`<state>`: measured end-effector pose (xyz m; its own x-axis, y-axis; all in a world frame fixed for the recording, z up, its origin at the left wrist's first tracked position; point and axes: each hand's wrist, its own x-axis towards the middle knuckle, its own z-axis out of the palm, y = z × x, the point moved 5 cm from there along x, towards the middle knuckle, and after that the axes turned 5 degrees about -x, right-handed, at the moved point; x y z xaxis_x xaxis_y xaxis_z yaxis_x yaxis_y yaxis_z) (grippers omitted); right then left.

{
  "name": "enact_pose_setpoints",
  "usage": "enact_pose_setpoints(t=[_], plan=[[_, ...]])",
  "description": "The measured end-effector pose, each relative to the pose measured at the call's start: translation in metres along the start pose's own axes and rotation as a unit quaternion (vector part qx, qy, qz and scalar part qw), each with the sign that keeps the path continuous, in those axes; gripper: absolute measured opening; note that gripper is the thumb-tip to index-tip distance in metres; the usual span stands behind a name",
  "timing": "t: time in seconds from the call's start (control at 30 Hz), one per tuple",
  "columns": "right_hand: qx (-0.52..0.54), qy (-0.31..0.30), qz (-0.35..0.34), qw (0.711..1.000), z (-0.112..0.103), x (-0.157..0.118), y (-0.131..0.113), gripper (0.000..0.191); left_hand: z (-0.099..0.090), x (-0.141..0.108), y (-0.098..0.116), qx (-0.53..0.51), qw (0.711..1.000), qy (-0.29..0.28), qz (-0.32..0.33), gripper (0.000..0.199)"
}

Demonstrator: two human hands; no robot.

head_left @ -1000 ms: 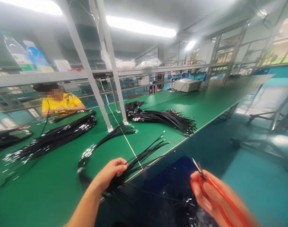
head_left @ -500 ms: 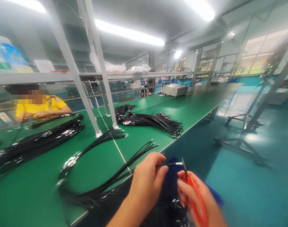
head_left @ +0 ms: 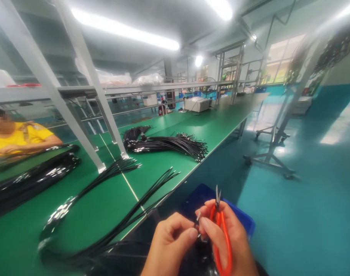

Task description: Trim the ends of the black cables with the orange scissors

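My left hand [head_left: 175, 241] pinches the end of a thin black cable [head_left: 196, 224] between thumb and fingers. Close beside it, my right hand [head_left: 229, 230] holds orange-handled scissors [head_left: 225, 245] in its palm, their blades [head_left: 218, 196] pointing up and slightly apart. The thumb and forefinger of that hand meet at the cable's pale tip. Below my hands lie dark cables, partly hidden by them. On the green table to the left, a loose bundle of black cables [head_left: 129, 216] curves toward me, its ends fanned out.
A blue bin [head_left: 244, 218] stands below the table edge, behind my right hand. Farther along the green table [head_left: 175, 126] lies another thick black cable bundle [head_left: 169, 145]. Grey shelf posts [head_left: 106, 107] rise at left. A person in yellow [head_left: 28, 134] sits across the table. A wheeled stand [head_left: 275, 153] is at right.
My hands have come together at the cable end. The scissors have moved off the cable and now point upward. The view has swung right, so the person in yellow sits farther left.
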<state>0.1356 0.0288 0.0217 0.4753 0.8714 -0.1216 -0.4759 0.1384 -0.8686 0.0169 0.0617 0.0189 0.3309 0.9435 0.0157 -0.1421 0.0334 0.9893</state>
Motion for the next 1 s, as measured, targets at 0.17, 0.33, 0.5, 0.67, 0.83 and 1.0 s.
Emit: enact_pose_setpoints(t=[0.17, 0.33, 0.5, 0.67, 0.83, 1.0], plan=[[-0.009, -0.013, -0.009, 1.0, 0.0, 0.001, 0.001, 0.026, -0.002, 0.002, -0.007, 0.043, 0.999, -0.024, -0.015, 0.013], [-0.035, -0.004, 0.02, 0.999, 0.0, 0.002, 0.0, 0.026, -0.004, 0.003, -0.013, 0.03, 0.998, -0.041, -0.029, 0.015], [-0.079, 0.012, -0.009, 0.997, 0.0, 0.002, -0.001, 0.022, -0.003, -0.002, -0.013, 0.029, 0.998, -0.031, -0.047, 0.015], [-0.076, -0.018, 0.01, 0.997, 0.0, 0.002, 0.001, 0.022, -0.002, -0.003, -0.015, 0.017, 0.998, -0.032, -0.06, 0.015], [0.026, -0.08, 0.128, 0.988, 0.0, -0.002, 0.02, 0.018, 0.005, -0.002, -0.019, -0.173, 0.979, -0.054, -0.091, 0.031], [0.064, -0.056, 0.118, 0.989, 0.001, -0.005, 0.03, 0.023, 0.001, -0.003, -0.022, -0.157, 0.982, -0.037, -0.098, 0.036]])
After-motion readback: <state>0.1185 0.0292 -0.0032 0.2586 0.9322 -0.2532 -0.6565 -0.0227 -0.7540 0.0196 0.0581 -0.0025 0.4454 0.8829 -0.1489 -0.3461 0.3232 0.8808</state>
